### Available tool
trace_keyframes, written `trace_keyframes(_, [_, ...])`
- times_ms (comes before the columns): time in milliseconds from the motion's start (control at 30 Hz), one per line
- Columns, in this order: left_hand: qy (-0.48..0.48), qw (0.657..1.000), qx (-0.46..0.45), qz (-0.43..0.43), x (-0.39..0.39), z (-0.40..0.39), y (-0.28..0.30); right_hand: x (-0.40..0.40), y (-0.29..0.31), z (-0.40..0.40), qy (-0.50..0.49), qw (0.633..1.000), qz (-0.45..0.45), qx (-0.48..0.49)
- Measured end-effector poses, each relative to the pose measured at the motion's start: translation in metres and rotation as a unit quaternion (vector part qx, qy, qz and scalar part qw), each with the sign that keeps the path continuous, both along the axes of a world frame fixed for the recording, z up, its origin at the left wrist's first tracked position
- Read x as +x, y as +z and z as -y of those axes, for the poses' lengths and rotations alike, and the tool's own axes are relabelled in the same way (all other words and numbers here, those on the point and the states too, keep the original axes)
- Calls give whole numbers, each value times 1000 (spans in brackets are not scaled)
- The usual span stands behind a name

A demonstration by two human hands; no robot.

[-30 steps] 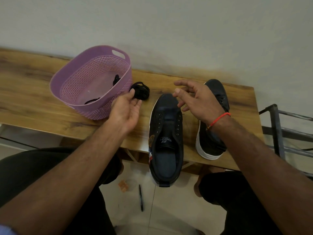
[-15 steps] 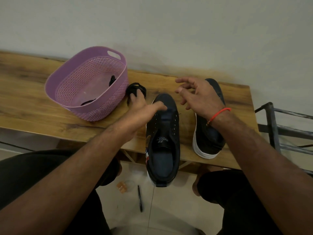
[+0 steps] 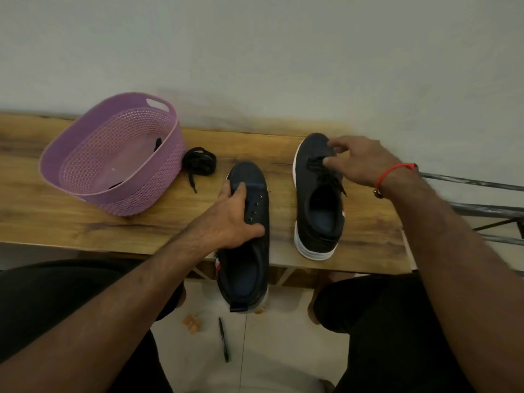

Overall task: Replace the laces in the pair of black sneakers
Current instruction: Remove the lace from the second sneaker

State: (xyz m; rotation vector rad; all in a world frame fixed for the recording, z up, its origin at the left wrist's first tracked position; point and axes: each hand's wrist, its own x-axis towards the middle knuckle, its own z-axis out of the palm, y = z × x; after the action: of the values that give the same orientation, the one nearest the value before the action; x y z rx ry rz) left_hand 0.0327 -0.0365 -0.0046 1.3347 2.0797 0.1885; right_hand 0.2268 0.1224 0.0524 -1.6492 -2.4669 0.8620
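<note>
Two black sneakers lie on the wooden table [image 3: 85, 225]. The left sneaker [image 3: 246, 268] has bare eyelets and its heel hangs over the front edge. My left hand [image 3: 229, 219] grips it across the tongue and side. The right sneaker [image 3: 319, 199], white-soled, still has a black lace. My right hand [image 3: 357, 160] pinches that lace near the toe. A loose coiled black lace [image 3: 200, 164] lies between the basket and the left sneaker.
A purple plastic basket [image 3: 93, 191] stands at the left with black lace pieces inside. A wall runs right behind the table. A metal rack [image 3: 482, 211] is at the right. A pen [image 3: 224, 340] and small orange bits lie on the floor between my knees.
My left hand moved off the coiled lace and took hold of the left sneaker. My right hand dropped onto the right sneaker and pinched its lace.
</note>
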Motion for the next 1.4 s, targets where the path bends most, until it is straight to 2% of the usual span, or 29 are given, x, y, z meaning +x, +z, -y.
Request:
trace_keyframes(100, [7, 999, 15, -28, -1, -9, -3, 11, -3, 8, 14, 995, 28, -94])
trace_keyframes(233, [8, 997, 42, -57, -5, -21, -3, 18, -5, 14, -33, 977, -17, -211])
trace_keyframes(367, [19, 993, 96, -67, -11, -34, -1, 18, -6, 19, -38, 967, -38, -248])
trace_keyframes(500, [24, 990, 124, -70, -7, -43, -1, 18, -10, 27, -10, 971, -10, -238])
trace_keyframes(567, [-10, 989, 104, -103, -1, -45, 2, 17, -13, 33, 5, 975, 0, -222])
trace_keyframes(633, [-65, 982, 120, -131, 6, -47, 7, 15, -14, 42, 27, 973, -3, -227])
trace_keyframes(733, [-151, 973, 157, -78, 14, -48, 13, 19, -11, 51, 74, 969, -15, -237])
trace_keyframes(800, [-203, 969, 135, -37, 17, -49, 14, 26, -8, 50, 96, 973, -19, -209])
trace_keyframes(900, [-258, 957, 126, -50, 21, -55, 11, 30, -11, 41, 128, 982, 18, -140])
trace_keyframes(1033, [-218, 954, 193, -75, 17, -58, 11, 23, -23, 36, 140, 982, 39, -119])
trace_keyframes(1267, [-142, 965, 219, -27, 25, -54, 11, 17, -16, 24, 179, 980, 63, -61])
trace_keyframes(1400, [-128, 967, 219, -1, 28, -55, 15, 23, -8, 17, 129, 987, -33, -88])
